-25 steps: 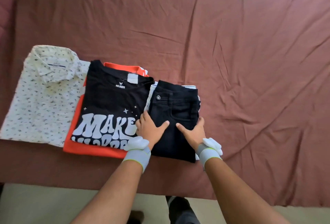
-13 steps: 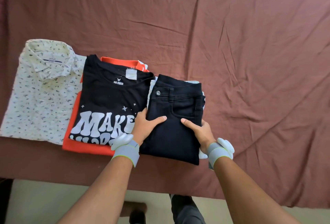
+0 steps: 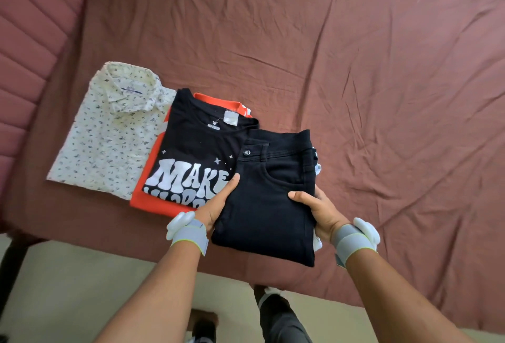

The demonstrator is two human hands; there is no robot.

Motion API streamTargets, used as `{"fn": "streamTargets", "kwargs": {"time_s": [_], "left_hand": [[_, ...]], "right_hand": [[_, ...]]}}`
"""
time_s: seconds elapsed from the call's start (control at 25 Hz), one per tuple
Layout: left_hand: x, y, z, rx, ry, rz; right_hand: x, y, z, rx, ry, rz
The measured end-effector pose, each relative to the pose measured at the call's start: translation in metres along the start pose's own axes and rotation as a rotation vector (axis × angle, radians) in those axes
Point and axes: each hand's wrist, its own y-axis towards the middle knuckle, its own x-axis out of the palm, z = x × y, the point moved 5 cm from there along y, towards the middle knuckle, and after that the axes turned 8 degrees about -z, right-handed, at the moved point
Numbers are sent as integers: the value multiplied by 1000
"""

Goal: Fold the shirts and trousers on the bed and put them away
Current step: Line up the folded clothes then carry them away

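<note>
Folded black trousers gripped by L hand & R hand at side edges, near bed front edge.

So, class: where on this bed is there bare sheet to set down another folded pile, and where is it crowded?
Free: the wrinkled maroon sheet right of the black trousers and beyond the garments. Crowded: the near-left, where the white printed shirt, black T-shirt and orange garment overlap.

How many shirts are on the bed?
3: a white patterned shirt on the left, a black T-shirt beside it, and an orange one underneath the black. More may be hidden under the folded clothes.
</note>
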Motion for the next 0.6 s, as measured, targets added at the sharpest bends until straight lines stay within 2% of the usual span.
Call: {"fn": "streamTargets", "kwargs": {"time_s": [0.16, 0.32, 0.44, 0.6], "left_hand": [[-28, -50, -16, 53, -168, 121], [-47, -117, -26, 109, -332, 101], [-91, -191, -38, 267, -409, 75], [-150, -294, -62, 479, -457, 248]], "right_hand": [[56, -24, -12, 26, -78, -86], [131, -46, -21, 78, -192, -235], [209, -61, -20, 95, -272, -370], [315, -77, 4, 109, -406, -515]]}}
